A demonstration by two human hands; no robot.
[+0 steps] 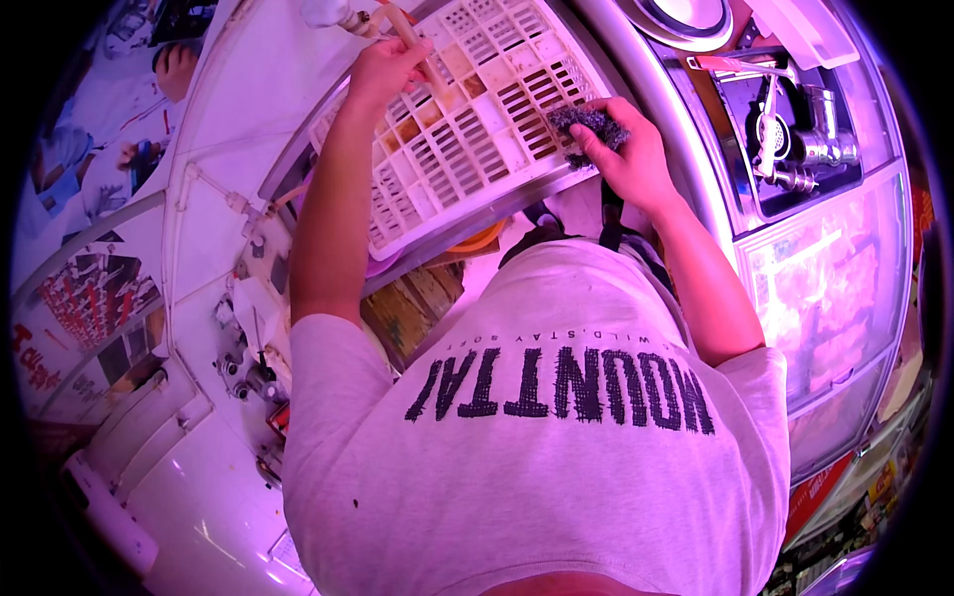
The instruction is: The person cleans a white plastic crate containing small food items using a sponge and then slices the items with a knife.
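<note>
A white slatted plastic basket [477, 112] with brown stains lies tilted across a metal sink [462, 240] before me. My left hand [387, 68] pinches a pale flexible hose [405, 28] over the basket's upper left part. The hose comes from a tap fitting [359, 22], and its lower end points at the slats. In my right hand [626, 153] is a dark metal scouring pad [585, 132], resting against the basket's right edge. My right thumb lies over the pad.
To the right, a black tray [812, 186] holds metal grinder parts [823, 145] and a red-handled tool [727, 65]. A round white-and-metal pot [682, 18] stands above it, beside a glass-covered case [827, 298]. Small fittings [253, 380] lie at left. An orange basin [477, 237] is under the sink.
</note>
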